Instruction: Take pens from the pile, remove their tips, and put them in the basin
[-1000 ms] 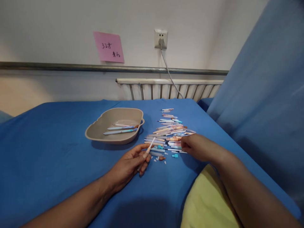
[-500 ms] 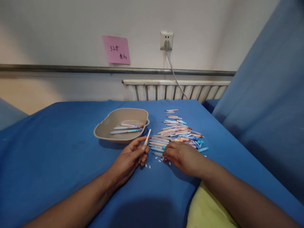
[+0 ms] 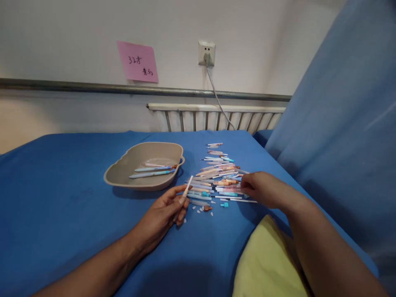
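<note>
My left hand (image 3: 165,208) is closed on a slim pen barrel (image 3: 186,191), held tilted, with a white refill-like end pointing up. Over the right side of a pile of pen parts (image 3: 199,190) is my right hand (image 3: 266,190), its fingers curled down; whatever they pinch is hidden. The pile mixes pale barrels, thin white refills and brown, orange and turquoise pieces. In front of it lie a brown pen piece (image 3: 208,209), a turquoise pen piece (image 3: 224,204) and several small white tips (image 3: 198,211).
A beige basin (image 3: 109,178) with a few pens inside stands left of the pile on the blue cloth (image 3: 77,198). Yellow-green fabric (image 3: 266,264) lies near my right forearm. Behind are a radiator (image 3: 216,108), a cord and a socket (image 3: 206,53). A blue curtain (image 3: 334,103) hangs at right.
My right hand has moved right, from the front of the pile to its right side, uncovering the brown and turquoise pieces. My left hand still holds the pen barrel. The view has shifted slightly right.
</note>
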Motion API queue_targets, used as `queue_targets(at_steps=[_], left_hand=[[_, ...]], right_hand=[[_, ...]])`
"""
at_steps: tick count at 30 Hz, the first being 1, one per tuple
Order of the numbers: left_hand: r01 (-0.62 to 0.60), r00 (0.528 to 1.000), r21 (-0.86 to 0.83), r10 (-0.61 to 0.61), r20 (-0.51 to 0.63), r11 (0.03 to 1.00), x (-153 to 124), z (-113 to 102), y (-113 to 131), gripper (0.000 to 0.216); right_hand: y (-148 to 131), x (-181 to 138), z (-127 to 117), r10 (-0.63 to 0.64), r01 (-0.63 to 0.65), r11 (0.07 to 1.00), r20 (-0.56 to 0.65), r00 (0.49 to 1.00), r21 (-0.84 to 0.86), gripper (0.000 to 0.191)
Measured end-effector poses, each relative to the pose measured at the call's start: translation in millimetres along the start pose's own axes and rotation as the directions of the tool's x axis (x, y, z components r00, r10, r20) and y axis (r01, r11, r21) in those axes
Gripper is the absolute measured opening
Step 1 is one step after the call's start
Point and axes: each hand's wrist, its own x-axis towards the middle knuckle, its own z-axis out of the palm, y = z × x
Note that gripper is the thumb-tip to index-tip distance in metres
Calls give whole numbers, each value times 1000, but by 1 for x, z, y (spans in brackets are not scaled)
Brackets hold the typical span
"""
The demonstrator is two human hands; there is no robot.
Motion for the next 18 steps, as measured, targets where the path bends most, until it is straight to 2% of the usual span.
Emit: queue_targets(at_steps=[3,12,18], left_hand=[[13,1000,5,-13,-8,1000,1,0,0,34],[8,1000,17,-8,7,1000,5,-3,-1,32],[12,1000,23,-12,1,1000,4,-3,0,33]], right_hand=[[6,-2,-2,49,-48,999,81,995,-16,14],[31,0,-8,251,-233,963,128,960,-137,17],[34,10,5,243,-215,965,207,948,-147,16]])
